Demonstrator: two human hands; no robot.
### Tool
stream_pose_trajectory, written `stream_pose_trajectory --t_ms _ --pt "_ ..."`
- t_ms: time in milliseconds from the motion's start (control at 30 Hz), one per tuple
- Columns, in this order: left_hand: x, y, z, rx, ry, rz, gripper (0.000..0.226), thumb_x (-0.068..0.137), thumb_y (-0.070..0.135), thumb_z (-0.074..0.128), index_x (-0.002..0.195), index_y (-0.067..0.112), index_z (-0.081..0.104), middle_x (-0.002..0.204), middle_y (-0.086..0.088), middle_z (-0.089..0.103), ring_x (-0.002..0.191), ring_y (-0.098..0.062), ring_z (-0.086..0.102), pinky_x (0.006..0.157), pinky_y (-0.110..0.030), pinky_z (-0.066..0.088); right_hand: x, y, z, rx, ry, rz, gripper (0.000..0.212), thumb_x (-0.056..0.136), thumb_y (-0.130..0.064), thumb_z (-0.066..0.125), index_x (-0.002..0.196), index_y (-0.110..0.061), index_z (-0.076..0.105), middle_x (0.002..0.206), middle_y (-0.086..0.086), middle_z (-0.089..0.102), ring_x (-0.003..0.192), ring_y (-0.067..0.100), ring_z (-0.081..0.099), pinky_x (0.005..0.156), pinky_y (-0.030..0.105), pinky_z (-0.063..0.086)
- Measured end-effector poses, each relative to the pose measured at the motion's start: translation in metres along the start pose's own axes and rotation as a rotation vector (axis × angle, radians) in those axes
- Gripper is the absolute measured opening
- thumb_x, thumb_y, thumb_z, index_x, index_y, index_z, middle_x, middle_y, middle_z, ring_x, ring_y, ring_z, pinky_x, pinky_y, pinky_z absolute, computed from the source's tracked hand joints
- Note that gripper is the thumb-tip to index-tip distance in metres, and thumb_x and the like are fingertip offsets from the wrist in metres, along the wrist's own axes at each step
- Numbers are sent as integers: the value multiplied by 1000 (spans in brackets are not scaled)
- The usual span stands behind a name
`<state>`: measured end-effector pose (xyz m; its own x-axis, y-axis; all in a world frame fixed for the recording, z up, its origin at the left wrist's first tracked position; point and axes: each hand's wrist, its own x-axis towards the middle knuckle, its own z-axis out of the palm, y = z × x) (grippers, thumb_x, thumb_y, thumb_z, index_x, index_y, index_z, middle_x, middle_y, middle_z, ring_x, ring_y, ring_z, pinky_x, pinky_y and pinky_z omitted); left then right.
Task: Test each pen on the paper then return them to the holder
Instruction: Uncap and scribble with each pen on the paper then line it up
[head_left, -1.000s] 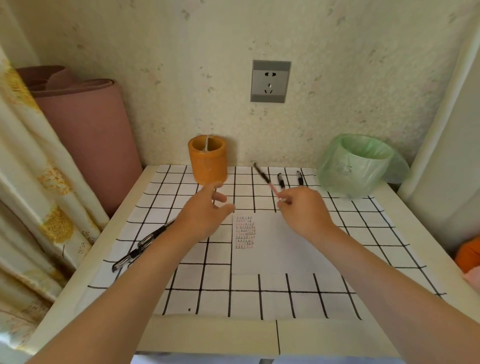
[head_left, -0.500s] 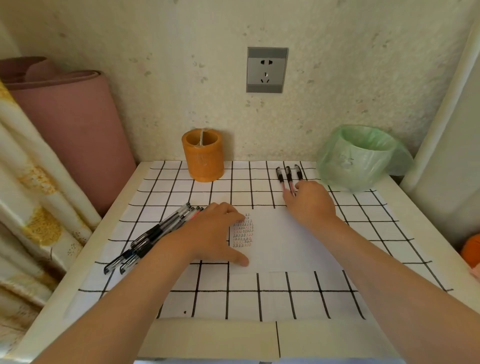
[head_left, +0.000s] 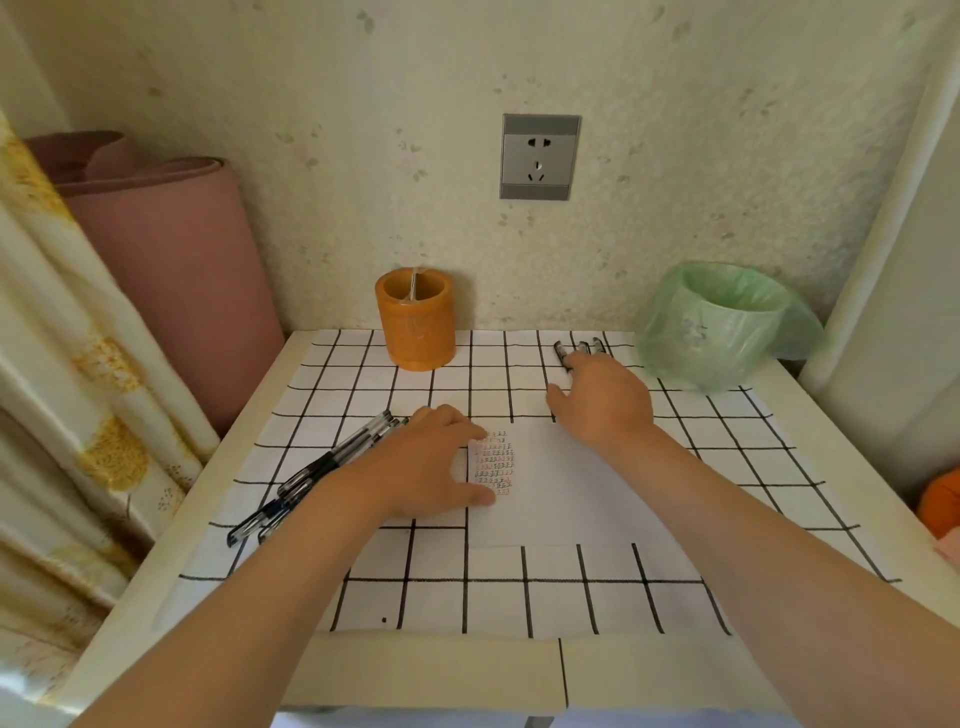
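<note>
An orange cylindrical holder (head_left: 415, 325) stands at the back of the table with nothing sticking out of it. Several black pens (head_left: 322, 467) lie bunched on the left, pointing toward my left hand (head_left: 431, 462). That hand lies flat, fingers spread, on the left edge of the white paper (head_left: 566, 488), beside rows of small test marks (head_left: 493, 462). Three more pens (head_left: 579, 348) lie side by side at the back right. My right hand (head_left: 602, 400) rests palm down over their near ends, fingers extended, not gripping anything that I can see.
A checked white cloth (head_left: 519, 592) covers the table. A bin with a green bag (head_left: 722, 327) stands at the back right. A rolled pink mat (head_left: 166, 270) and a curtain (head_left: 62, 415) flank the left. A wall socket (head_left: 540, 156) sits above.
A second ago my right hand held a pen in the air; that pen now lies with two others at the back right. My left hand has come down flat onto the paper.
</note>
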<state>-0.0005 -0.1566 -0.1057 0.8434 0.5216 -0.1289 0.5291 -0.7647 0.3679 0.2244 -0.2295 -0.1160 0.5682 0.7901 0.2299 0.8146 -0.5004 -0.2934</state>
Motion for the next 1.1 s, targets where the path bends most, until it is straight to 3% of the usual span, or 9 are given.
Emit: stream_pose_trajectory --t_ms 67,200,367,500,700,1100 --pt "-6 -8 -9 6 54 -50 61 88 51 66 142 34 44 135 13 42 129 -9 34 107 -31 38 -4 -21 -6 85 -37 -108 38 92 -37 56 127 -24 61 118 5 62 103 25 63 82 34 50" --pt "-27 -34 -26 6 164 -148 23 94 32 63 117 33 59 106 10 54 105 -13 54 86 -28 47 -22 -65 -11 142 -185 -342 24 93 -31 56 114 -32 67 106 -5 60 92 16 61 73 28 45" --pt "-66 -67 -38 -73 203 -264 13 91 24 66 96 35 63 100 12 64 79 0 56 69 -17 43 -44 -108 0 173 -298 -564 25 94 -24 56 113 -33 68 107 -6 61 92 14 57 74 29 47" --pt "-88 -72 -38 -121 124 -283 11 85 28 74 87 34 65 86 13 64 62 1 55 51 -9 38 -59 -128 12 135 -318 -721 26 92 -22 60 115 -30 68 115 -7 62 105 16 57 80 31 47" --pt "-98 -71 -29 -36 43 -254 17 78 40 75 91 38 64 86 15 64 78 -2 60 69 -22 50 -64 -136 20 81 -263 -837 19 91 -23 63 109 -24 71 109 -3 63 102 22 57 78 40 50" --pt "-89 -61 -29 60 48 -269 17 79 39 73 91 37 62 80 17 58 82 -7 59 63 -22 43 -60 -137 38 -14 -54 -1026 15 83 -13 73 93 -22 66 93 -4 65 90 20 60 85 36 46"
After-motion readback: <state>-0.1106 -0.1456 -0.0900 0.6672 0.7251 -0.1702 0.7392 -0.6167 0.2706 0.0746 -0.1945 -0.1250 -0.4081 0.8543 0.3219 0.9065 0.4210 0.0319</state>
